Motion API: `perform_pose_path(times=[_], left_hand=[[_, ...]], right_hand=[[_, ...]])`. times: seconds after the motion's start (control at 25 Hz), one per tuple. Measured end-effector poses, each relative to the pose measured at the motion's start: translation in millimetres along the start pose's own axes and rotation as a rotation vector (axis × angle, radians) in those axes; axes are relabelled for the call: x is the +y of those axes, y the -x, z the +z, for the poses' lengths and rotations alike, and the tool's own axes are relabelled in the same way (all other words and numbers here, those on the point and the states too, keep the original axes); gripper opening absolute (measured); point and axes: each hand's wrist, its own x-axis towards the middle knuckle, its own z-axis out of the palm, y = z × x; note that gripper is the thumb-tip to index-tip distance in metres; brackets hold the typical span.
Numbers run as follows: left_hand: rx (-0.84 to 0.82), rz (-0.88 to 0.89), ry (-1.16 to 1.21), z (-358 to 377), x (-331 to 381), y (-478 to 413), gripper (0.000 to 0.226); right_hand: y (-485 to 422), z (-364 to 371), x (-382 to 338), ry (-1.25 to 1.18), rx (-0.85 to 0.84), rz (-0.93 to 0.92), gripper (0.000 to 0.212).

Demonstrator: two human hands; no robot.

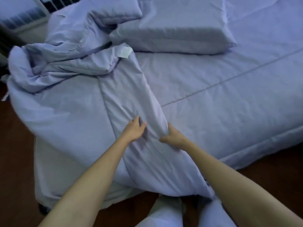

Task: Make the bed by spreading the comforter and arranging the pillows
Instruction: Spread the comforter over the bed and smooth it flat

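Observation:
A pale lilac comforter (68,102) lies bunched and folded over the left corner of the bed, with a white tag near its upper fold. My right hand (173,136) pinches the comforter's folded right edge near the bed's front. My left hand (135,128) rests on top of the comforter just to the left, fingers spread. One large pillow (177,28) lies across the head of the bed. A second pillow (114,9) sits behind it at the upper left, partly under crumpled comforter.
The mattress sheet (229,95) is bare on the right half, with a seam running diagonally. Dark wooden floor (16,161) surrounds the bed's corner. My legs in light trousers show at the bottom. A white-railed window or unit stands at the top left.

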Motion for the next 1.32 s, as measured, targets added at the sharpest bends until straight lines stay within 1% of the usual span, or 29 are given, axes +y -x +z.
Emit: perform_pose_path(times=[0.04, 0.12, 0.16, 0.2, 0.24, 0.28, 0.36, 0.4, 0.44, 0.48, 0.52, 0.6, 0.64, 0.72, 0.76, 0.88, 0.96, 1.0, 1.04, 1.16, 1.24, 1.32], left_hand=[[0.06, 0.005, 0.035, 0.6, 9.7, -2.2, 0.072], [0.185, -0.005, 0.086, -3.5, 30.4, -15.1, 0.093], [0.22, 0.004, 0.068, -6.4, 39.2, -22.2, 0.099], [0.213, 0.022, 0.011, -10.2, 44.7, -26.3, 0.099], [0.167, 0.036, -0.071, -15.3, 47.8, -28.9, 0.095], [0.114, 0.067, -0.174, -17.0, 47.1, -29.7, 0.086], [0.042, 0.128, -0.389, -16.7, 36.1, -16.3, 0.058], [0.027, 0.147, -0.476, -18.2, 26.7, -1.8, 0.045], [0.04, 0.183, -0.536, -22.3, 16.3, 13.3, 0.038], [0.088, 0.215, -0.558, -32.2, 7.8, 29.4, 0.032], [0.175, 0.23, -0.531, -47.1, 2.3, 47.7, 0.026], [0.406, 0.19, -0.408, -79.5, -6.4, 87.2, 0.026], [0.512, 0.146, -0.345, -94.9, -10.9, 107.7, 0.027], [0.697, 0.046, -0.216, -115.7, -25.1, 155.0, 0.027], [0.789, 0.007, -0.116, -118.9, -32.9, 179.8, 0.029], [1.095, -0.133, 0.329, -112.9, -75.5, 256.5, 0.038], [1.214, -0.275, 0.601, -97.9, -119.2, 308.4, 0.041], [1.234, -0.365, 0.683, -87.0, -145.5, 334.8, 0.042], [1.221, -0.442, 0.702, -72.9, -171.1, 356.9, 0.043], [1.083, -0.685, 0.546, -29.9, -236.4, 403.9, 0.045], [1.052, -0.806, 0.592, -11.2, -261.2, 416.8, 0.048], [0.963, -0.858, 0.664, 2.4, -278.8, 417.7, 0.048]], right_hand=[[9.1, 3.3, -0.8, 0.038, -0.004, -0.043, 0.095], [24.2, 11.8, -9.0, 0.088, -0.09, -0.123, 0.093], [37.2, 17.0, -14.4, 0.114, -0.15, -0.156, 0.089], [56.7, 23.3, -20.5, 0.142, -0.207, -0.178, 0.086], [75.8, 31.6, -25.1, 0.159, -0.271, -0.198, 0.086], [96.1, 39.0, -27.5, 0.179, -0.339, -0.214, 0.086], [131.2, 53.5, -28.8, 0.229, -0.471, -0.273, 0.085], [146.8, 61.4, -30.3, 0.258, -0.511, -0.308, 0.083], [160.9, 68.0, -32.9, 0.279, -0.524, -0.339, 0.083], [172.1, 73.8, -34.6, 0.316, -0.509, -0.367, 0.083], [180.7, 78.3, -33.8, 0.362, -0.477, -0.395, 0.084], [189.8, 87.6, -26.7, 0.475, -0.379, -0.415, 0.087], [191.3, 91.7, -23.8, 0.523, -0.323, -0.389, 0.086], [190.0, 99.6, -20.5, 0.577, -0.247, -0.358, 0.073], [187.8, 103.4, -20.0, 0.6, -0.238, -0.368, 0.066], [186.7, 119.1, -25.0, 0.657, -0.263, -0.417, 0.049], [190.4, 136.5, -25.8, 0.688, -0.323, -0.418, 0.04], [192.0, 148.8, -24.9, 0.731, -0.356, -0.411, 0.037], [192.1, 162.5, -22.6, 0.779, -0.373, -0.396, 0.035], [189.2, 204.6, -11.6, 0.924, -0.377, -0.339, 0.04], [179.8, 222.7, -6.8, 0.937, -0.387, -0.275, 0.048], [160.7, 226.3, -9.2, 0.889, -0.386, -0.236, 0.062]])
